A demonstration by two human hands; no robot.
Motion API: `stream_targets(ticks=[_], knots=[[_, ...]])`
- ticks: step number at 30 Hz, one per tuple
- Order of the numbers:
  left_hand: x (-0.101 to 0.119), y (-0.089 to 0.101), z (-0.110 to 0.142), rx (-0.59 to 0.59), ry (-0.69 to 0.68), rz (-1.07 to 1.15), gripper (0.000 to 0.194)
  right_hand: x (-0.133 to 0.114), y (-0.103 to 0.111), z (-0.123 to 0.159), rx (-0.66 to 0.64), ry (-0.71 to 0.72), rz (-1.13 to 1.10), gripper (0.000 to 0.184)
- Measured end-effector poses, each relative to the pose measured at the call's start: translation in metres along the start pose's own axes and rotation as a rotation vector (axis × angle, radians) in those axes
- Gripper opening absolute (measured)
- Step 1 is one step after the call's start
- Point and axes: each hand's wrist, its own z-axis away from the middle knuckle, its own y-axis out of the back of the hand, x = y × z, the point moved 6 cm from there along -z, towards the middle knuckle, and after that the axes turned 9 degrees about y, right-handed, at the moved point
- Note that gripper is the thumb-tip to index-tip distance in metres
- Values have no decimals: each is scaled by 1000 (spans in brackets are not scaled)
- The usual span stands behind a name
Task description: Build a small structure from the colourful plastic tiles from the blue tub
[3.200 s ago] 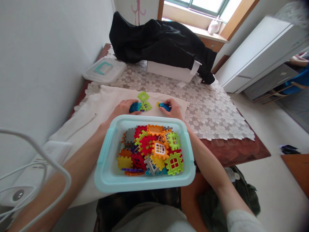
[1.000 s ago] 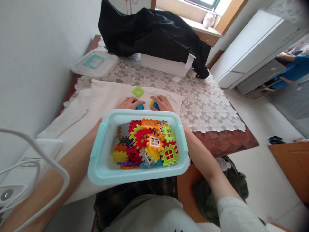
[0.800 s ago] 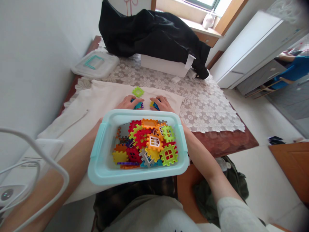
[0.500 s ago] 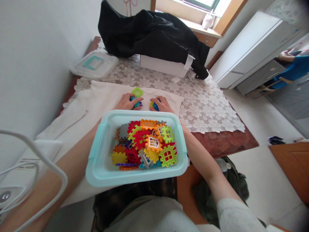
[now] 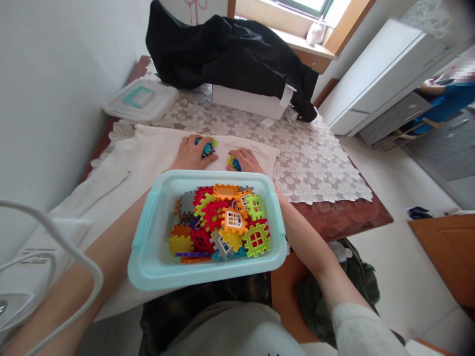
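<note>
Beyond the tub, my left hand point(image 5: 188, 152) is closed around blue and purple interlocking plastic building tiles point(image 5: 208, 148). A lime-green tile point(image 5: 214, 142) shows just behind those, mostly covered; whether it touches them I cannot tell. My right hand point(image 5: 248, 160) curls over yellow and blue building tiles point(image 5: 234, 162), its fingers hiding most of them. Both hands rest low over a white cloth point(image 5: 158, 148). Between my forearms stands a pale turquoise tub point(image 5: 148, 247) holding many toothed tiles in red, orange, yellow, lime, grey and purple, some with window grids.
A translucent lid point(image 5: 141, 101) with a teal mark lies at the back left. Black fabric point(image 5: 230, 54) drapes over a white box point(image 5: 247, 102) at the back. A white cable point(image 5: 70, 247) loops at the left. A person in blue point(image 5: 451, 106) is far right.
My left hand has moved a little away from me with its tiles, reaching the lime-green tile and covering most of it. My right hand has hardly moved.
</note>
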Motion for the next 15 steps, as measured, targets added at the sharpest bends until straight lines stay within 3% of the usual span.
stream_targets(ticks=[9, 15], knots=[[1, -3, -8, -42, -47, 8, 52, -5, 0, 4, 13, 53, -83, 43], [4, 0, -3, -79, -45, 91, 61, 3, 2, 3, 77, 13, -217, 45]])
